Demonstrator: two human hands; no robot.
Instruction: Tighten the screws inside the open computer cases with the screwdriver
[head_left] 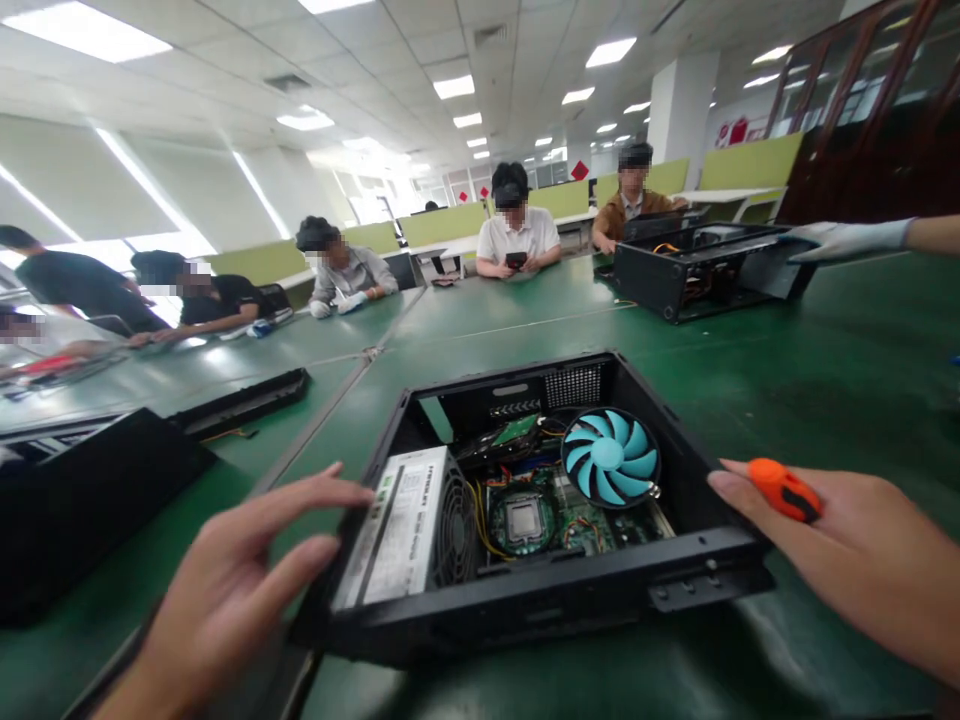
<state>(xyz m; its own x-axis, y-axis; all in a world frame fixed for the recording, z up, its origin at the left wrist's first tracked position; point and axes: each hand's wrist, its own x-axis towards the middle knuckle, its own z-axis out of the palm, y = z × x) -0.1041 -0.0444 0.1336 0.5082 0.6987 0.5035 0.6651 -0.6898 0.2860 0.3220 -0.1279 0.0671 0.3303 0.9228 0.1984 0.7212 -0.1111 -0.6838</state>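
Note:
An open black computer case (555,590) lies on the green table, its near side slightly raised. Inside it are a silver power supply (401,520) on the left, a processor socket (523,520) on the circuit board, and a fan with turquoise blades (609,455) at the right. My left hand (240,570) is at the case's left edge, fingers apart, fingertips by the power supply's corner. My right hand (855,540) holds an orange and black screwdriver handle (784,490), its thumb against the case's right edge. The screwdriver's shaft is hidden.
At the left sit another black case (90,510) and a long black panel (240,400). Across the green table (480,325), at the right, a person's gloved hand (847,240) touches a second open case (675,275). Several people sit around the table.

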